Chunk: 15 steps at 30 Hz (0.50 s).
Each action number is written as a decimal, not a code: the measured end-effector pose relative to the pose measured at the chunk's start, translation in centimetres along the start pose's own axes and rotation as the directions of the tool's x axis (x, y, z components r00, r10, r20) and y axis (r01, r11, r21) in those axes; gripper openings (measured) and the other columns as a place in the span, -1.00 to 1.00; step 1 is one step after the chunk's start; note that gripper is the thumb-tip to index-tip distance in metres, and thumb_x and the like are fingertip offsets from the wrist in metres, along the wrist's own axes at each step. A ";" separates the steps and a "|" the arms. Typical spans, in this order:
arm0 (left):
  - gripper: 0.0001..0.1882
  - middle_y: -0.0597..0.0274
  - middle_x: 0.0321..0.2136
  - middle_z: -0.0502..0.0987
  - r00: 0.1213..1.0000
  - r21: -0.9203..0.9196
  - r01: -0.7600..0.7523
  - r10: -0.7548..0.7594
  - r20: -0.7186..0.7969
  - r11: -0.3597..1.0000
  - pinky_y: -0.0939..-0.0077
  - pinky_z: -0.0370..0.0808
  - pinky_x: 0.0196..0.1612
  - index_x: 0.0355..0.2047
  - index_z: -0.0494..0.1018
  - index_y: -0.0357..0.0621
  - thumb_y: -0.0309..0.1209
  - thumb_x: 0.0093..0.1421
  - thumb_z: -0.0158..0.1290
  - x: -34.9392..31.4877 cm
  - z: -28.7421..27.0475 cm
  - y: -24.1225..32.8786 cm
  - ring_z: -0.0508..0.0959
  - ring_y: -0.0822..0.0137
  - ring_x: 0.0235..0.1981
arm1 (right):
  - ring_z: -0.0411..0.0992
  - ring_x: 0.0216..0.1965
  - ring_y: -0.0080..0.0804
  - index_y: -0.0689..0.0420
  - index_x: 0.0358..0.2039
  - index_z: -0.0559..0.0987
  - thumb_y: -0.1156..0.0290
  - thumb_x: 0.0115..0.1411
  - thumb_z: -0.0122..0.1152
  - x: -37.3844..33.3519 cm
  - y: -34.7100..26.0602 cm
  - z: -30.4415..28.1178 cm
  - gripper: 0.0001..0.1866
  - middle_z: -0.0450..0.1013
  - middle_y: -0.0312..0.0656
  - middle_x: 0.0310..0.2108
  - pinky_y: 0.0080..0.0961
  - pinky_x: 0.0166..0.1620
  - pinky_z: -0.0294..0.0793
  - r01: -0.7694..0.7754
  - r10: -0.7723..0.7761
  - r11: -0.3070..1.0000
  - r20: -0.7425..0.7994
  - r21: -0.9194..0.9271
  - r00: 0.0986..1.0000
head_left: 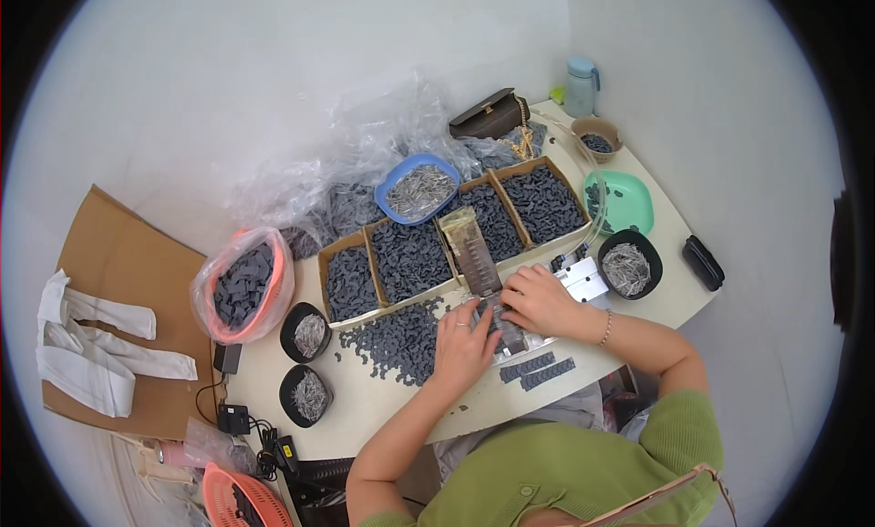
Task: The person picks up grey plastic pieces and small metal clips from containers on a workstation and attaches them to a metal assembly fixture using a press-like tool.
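Observation:
Both hands work at a metal jig (517, 341) near the table's front edge. My left hand (463, 347) rests at its left side, fingers stretched out and apart, the fingertips touching the jig. Over its upper right part bends my right hand (540, 301), fingers curled down and drawn together; whatever lies under them is hidden. A clear upright chute (469, 249) stands just behind the hands. Loose small dark grey plastic pieces (394, 343) lie heaped left of my left hand. Two dark grey strips (547, 372) lie in front of the jig.
Behind the jig, a divided cardboard box (415, 254) holds grey pieces. Metal pins fill a blue tray (417, 190) and black bowls (629, 265). A green tray (629, 204) and black case (703, 263) stand right. A lined pink basket (241, 286) and cables (266, 445) are left.

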<state>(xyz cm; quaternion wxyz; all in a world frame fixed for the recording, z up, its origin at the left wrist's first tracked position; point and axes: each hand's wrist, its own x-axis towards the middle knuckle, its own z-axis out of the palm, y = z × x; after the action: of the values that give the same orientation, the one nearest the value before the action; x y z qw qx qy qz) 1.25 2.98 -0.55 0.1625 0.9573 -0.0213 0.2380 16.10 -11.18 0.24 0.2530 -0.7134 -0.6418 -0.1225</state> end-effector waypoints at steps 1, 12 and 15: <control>-0.58 -0.05 -0.03 0.38 1.000 -0.008 -0.007 0.007 0.000 1.000 0.18 0.28 -0.02 -0.10 0.49 -0.25 -0.34 0.02 0.20 -0.1 0.0 -0.1 0.38 -0.01 -0.04 | 0.32 -0.24 -0.29 0.07 -0.44 0.50 0.30 -0.11 0.36 0.2 0.1 0.0 -0.75 0.36 -0.26 -0.36 -0.37 -0.19 0.26 -0.011 0.011 1.000 0.005 -0.003 1.000; -0.58 -0.06 -0.01 0.37 0.994 0.164 -0.108 0.105 0.026 0.981 0.16 0.29 0.01 -0.08 0.50 -0.14 -0.24 0.06 0.17 0.7 -0.5 -0.9 0.38 0.01 -0.03 | 0.32 -0.20 -0.31 0.11 -0.27 0.56 0.24 -0.07 0.35 -0.9 -0.5 -1.0 -0.65 0.38 -0.26 -0.31 -0.39 -0.17 0.27 -0.008 0.011 0.999 0.062 -0.046 0.998; -0.56 -0.06 -0.01 0.36 0.991 0.203 -0.131 0.121 0.061 0.970 0.15 0.29 0.02 -0.06 0.50 -0.08 -0.19 0.06 0.17 1.1 -0.5 -1.6 0.38 0.02 -0.02 | 0.33 -0.17 -0.31 0.10 -0.18 0.57 0.22 -0.03 0.32 -1.5 -0.9 -1.0 -0.61 0.40 -0.26 -0.25 -0.37 -0.14 0.27 -0.009 0.017 0.997 0.094 -0.079 0.995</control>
<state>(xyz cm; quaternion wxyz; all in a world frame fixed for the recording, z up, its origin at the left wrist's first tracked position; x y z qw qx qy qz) 2.17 4.71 -0.11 0.0464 0.9712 -0.0610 0.2257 15.15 -12.88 0.50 0.1950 -0.7319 -0.6431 -0.1123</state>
